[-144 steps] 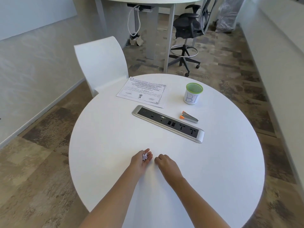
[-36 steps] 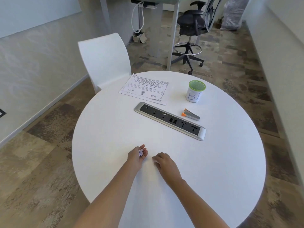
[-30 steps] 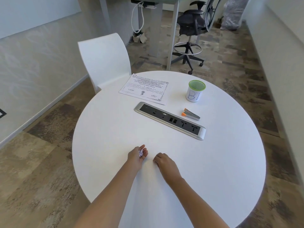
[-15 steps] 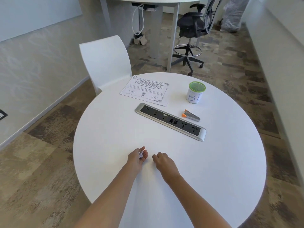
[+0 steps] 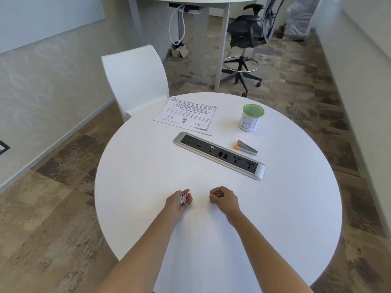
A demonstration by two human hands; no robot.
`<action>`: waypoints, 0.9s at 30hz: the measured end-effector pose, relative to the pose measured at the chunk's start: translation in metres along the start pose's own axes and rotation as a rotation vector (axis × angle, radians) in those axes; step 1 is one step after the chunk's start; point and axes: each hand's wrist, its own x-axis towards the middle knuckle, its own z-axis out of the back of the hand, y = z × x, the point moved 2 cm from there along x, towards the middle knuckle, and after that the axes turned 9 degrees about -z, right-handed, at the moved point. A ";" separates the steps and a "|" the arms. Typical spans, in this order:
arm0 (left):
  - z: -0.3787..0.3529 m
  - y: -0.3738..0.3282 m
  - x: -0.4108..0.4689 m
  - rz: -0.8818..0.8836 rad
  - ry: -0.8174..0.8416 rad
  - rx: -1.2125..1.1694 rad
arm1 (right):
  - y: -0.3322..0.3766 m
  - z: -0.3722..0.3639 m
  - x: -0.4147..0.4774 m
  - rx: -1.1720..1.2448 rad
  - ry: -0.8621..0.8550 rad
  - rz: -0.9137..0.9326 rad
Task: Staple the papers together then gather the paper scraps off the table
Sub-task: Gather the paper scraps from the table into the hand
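My left hand (image 5: 178, 203) lies palm up near the front of the round white table (image 5: 148, 166), cupping a small heap of white paper scraps (image 5: 183, 198). My right hand (image 5: 224, 199) hovers just to its right, fingers curled with thumb and fingertips pinched together; whether a scrap is between them I cannot tell. A tiny speck (image 5: 202, 206) lies on the table between the hands. The printed papers (image 5: 187, 116) lie flat at the far side. A grey stapler with orange ends (image 5: 246, 147) rests beyond the socket strip.
A silver and black socket strip (image 5: 219, 154) runs diagonally across the table's middle. A white cup with a green mesh top (image 5: 250, 120) stands at the far right. A white chair (image 5: 135, 81) stands behind the table, with a desk and black office chair (image 5: 247, 39) farther back.
My right hand has lifted off the table and drawn slightly right, away from the left hand, its fingers now pinched. The left hand still cups the scraps.
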 end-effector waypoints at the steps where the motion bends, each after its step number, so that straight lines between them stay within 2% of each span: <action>1: -0.001 0.000 -0.001 0.005 0.006 0.008 | 0.004 0.000 -0.001 0.034 0.015 -0.001; 4: -0.005 0.003 -0.006 0.027 0.034 0.037 | 0.015 -0.005 -0.006 0.065 0.077 0.024; 7: -0.010 0.004 -0.012 0.059 0.070 0.056 | 0.027 -0.016 -0.014 -0.022 0.110 0.101; 11: -0.015 0.003 -0.016 0.073 0.074 0.051 | 0.036 -0.026 -0.019 -0.166 0.097 0.210; 14: -0.015 0.001 -0.015 0.060 0.060 -0.004 | 0.034 -0.024 -0.016 -0.110 0.040 0.227; 16: -0.012 -0.001 -0.011 0.039 0.029 -0.054 | 0.029 -0.020 -0.013 -0.109 -0.039 0.219; 20: -0.003 -0.009 -0.002 -0.058 -0.074 -0.137 | 0.009 -0.014 -0.011 -0.328 -0.133 0.230; 27: 0.010 -0.020 0.002 -0.187 -0.237 -0.175 | -0.014 -0.019 -0.014 -0.625 -0.128 0.304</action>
